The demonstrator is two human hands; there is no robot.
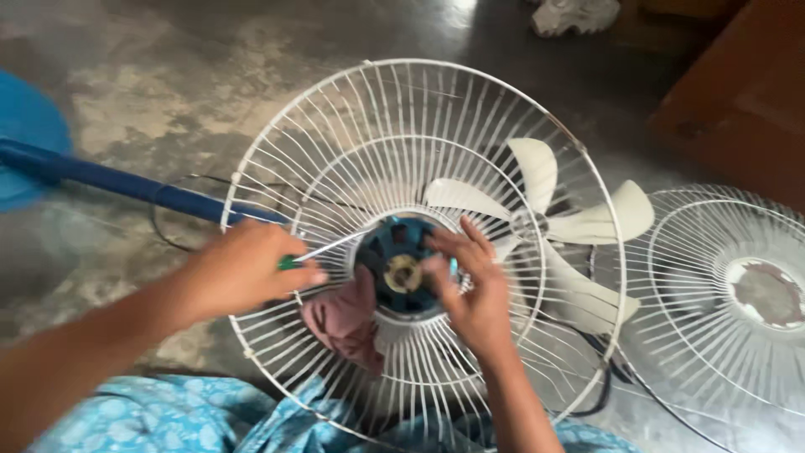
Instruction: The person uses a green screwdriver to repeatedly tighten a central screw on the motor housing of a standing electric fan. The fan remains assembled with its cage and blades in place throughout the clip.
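A white wire rear fan guard (352,126) stands tilted in front of me, mounted around a blue motor housing (402,268) with a brass shaft end at its centre. My left hand (243,268) grips a screwdriver (323,250) with a green handle, its metal shaft pointing toward the motor housing. My right hand (474,285) rests on the right side of the housing, fingers touching it. A pink cloth (344,323) hangs just below the housing, behind the wires.
A white fan blade (579,226) lies on the floor behind the guard. A second wire guard (738,294) lies at right. The blue stand pole (126,184) and base (25,126) run left. Black cable (604,386) and a wooden cabinet (738,101) sit nearby.
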